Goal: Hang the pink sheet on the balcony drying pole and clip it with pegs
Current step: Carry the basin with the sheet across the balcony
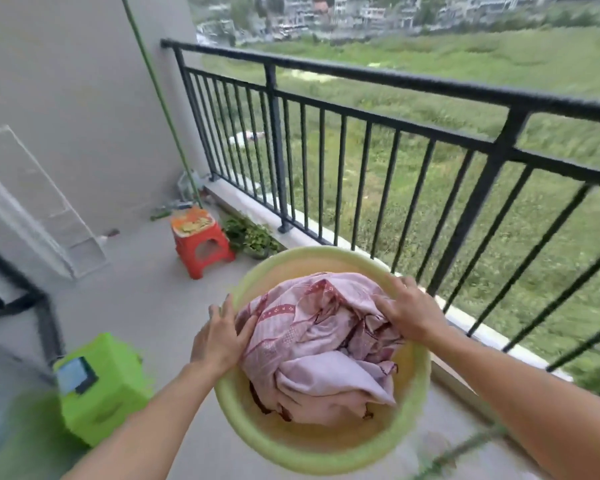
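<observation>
The pink sheet (321, 344) lies bunched up in a round yellow-green basin (309, 448) on the balcony floor, low in the middle of the view. My left hand (220, 336) presses against the sheet's left side at the basin's rim, fingers spread. Resting on the sheet's upper right part is my right hand (407, 308), its fingers curled into the cloth. No drying pole and no pegs are in view.
A black metal railing (361, 133) runs along the right, with grass far below. A green stool (101, 386) stands to the left of the basin. A red stool (201, 244) and a potted plant (252, 235) sit farther back. A green pole (160, 98) leans in the corner.
</observation>
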